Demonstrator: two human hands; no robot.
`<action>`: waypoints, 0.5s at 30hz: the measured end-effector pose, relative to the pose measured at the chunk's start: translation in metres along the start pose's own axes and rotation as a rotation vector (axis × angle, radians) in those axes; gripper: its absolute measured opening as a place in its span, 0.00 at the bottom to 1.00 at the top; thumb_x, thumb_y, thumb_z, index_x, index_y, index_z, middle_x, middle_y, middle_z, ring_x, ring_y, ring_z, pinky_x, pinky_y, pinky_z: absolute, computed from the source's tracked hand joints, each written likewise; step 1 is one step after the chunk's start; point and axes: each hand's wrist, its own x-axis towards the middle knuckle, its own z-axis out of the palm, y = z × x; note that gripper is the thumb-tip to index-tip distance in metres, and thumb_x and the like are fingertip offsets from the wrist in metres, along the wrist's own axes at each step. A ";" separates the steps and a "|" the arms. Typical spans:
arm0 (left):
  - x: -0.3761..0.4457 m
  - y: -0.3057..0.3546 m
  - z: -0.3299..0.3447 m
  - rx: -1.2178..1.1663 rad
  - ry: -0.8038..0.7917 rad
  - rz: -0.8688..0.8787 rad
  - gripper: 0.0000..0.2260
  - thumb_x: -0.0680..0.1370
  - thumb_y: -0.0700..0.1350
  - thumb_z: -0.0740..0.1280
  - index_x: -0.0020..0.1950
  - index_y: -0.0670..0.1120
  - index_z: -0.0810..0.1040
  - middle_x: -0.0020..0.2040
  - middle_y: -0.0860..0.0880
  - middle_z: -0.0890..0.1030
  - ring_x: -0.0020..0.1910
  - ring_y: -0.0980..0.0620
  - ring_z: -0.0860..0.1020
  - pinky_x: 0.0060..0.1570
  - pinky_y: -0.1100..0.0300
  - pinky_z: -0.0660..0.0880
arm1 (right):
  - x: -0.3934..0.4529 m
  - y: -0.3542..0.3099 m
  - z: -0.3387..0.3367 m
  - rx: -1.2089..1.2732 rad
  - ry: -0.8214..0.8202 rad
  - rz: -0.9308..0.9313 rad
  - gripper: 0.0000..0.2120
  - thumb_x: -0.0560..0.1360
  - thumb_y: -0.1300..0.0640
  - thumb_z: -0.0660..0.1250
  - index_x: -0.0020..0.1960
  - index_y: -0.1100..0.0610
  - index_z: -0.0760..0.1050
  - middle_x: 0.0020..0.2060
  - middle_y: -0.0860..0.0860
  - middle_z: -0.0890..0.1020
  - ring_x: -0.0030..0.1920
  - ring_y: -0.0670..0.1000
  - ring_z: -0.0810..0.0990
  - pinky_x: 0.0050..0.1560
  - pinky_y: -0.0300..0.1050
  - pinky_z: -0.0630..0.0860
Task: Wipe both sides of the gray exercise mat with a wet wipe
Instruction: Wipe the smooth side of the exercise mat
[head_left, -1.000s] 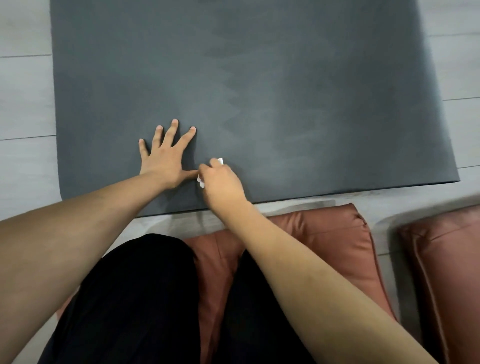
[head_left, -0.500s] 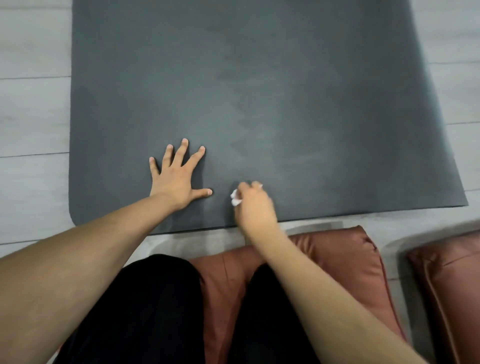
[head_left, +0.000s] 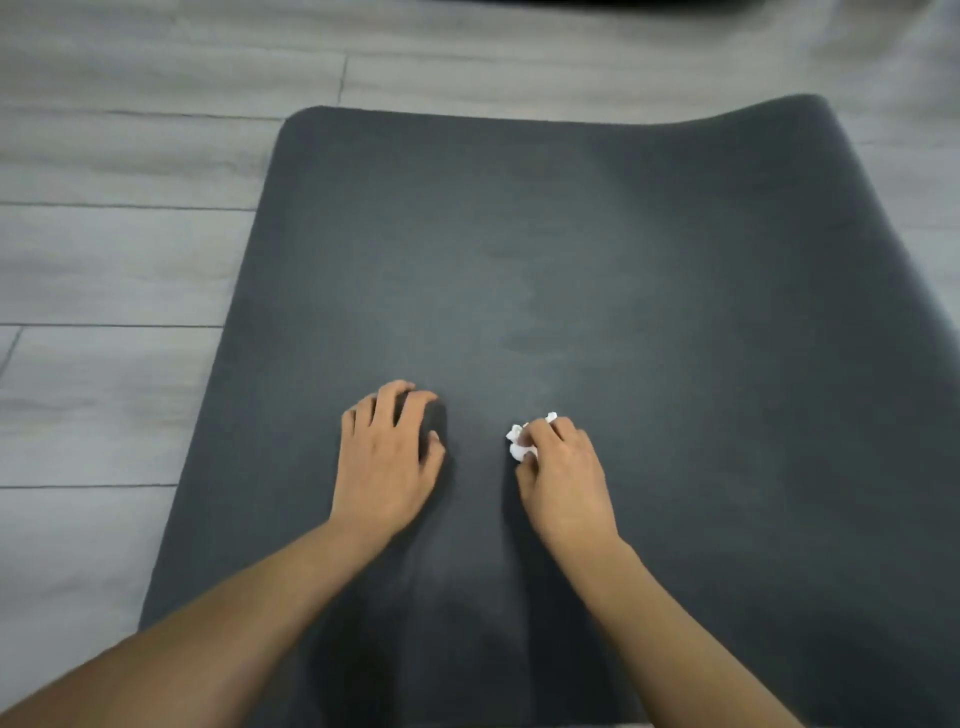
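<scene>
Looking down from the head camera, the flat dark gray foam exercise mat (head_left: 597, 260) lies spread on the pale gray wood-plank floor (head_left: 104, 260), its far edge visible with a rounded left corner and a slightly lifted right corner. The left hand (head_left: 387, 457) rests on the mat with its fingers bent and its fingertips pressing down, holding nothing; in my judgement it is there to pin the mat so it will not slide or wrinkle under the rubbing. Just to its right, a little apart, the right hand (head_left: 561, 467) has its fingers curled round a crumpled white wet wipe (head_left: 519, 441), bunched small so the knuckles can bear down on it. Faint lighter streaks ahead of the wipe suggest damp, wiped patches. Only this upper face shows, so the underside probably remains to be done.
</scene>
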 end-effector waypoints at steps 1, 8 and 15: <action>0.016 -0.003 0.004 -0.004 0.014 -0.011 0.18 0.77 0.50 0.60 0.66 0.49 0.74 0.68 0.46 0.73 0.63 0.42 0.72 0.64 0.47 0.67 | 0.016 0.000 0.000 0.017 0.012 -0.006 0.10 0.71 0.68 0.67 0.48 0.57 0.76 0.49 0.54 0.77 0.44 0.56 0.74 0.46 0.43 0.70; 0.134 -0.033 0.028 0.072 -0.044 -0.131 0.30 0.80 0.56 0.52 0.82 0.50 0.60 0.83 0.44 0.57 0.81 0.40 0.56 0.80 0.41 0.50 | 0.126 0.001 -0.003 0.124 0.119 -0.024 0.07 0.75 0.61 0.65 0.50 0.51 0.75 0.47 0.44 0.74 0.47 0.49 0.71 0.46 0.36 0.65; 0.150 -0.040 0.043 0.133 -0.144 -0.240 0.33 0.79 0.61 0.53 0.84 0.54 0.55 0.84 0.47 0.55 0.83 0.43 0.52 0.80 0.40 0.48 | 0.277 0.010 -0.002 0.154 0.254 -0.092 0.11 0.76 0.64 0.64 0.56 0.54 0.79 0.50 0.52 0.77 0.49 0.55 0.75 0.49 0.33 0.63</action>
